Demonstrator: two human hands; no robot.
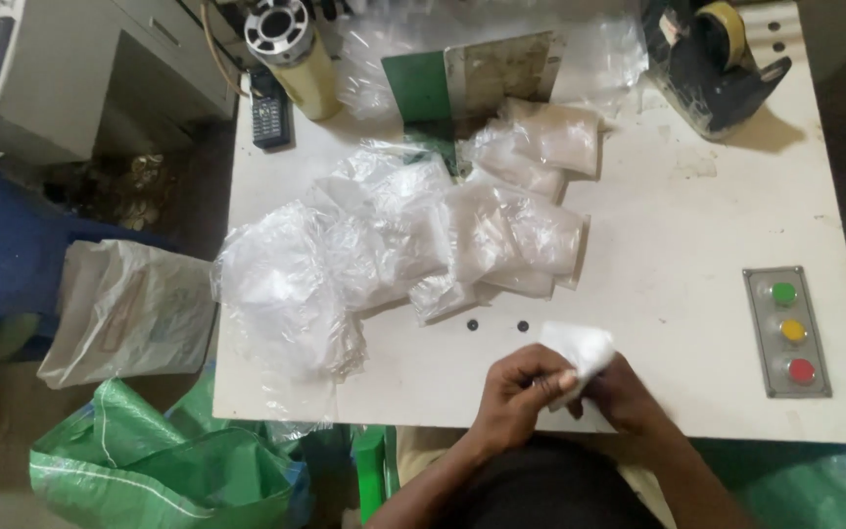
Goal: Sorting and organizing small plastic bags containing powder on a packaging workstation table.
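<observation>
The hands (570, 387) hide the small bag's (580, 351) lower end.

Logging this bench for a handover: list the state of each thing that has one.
Small white packet: held off the table in both hands.
Left hand: grip closed on the small white packet.
Right hand: grip closed on it too.
Clear bags: heaped loosely.
Tape dispenser: upright, roll loaded.
Sack: open.

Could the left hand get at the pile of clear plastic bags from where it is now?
Probably yes. The pile of clear plastic bags lies just beyond the left hand, with only bare table between. But that hand now grips the small white bag together with the right hand.
</observation>
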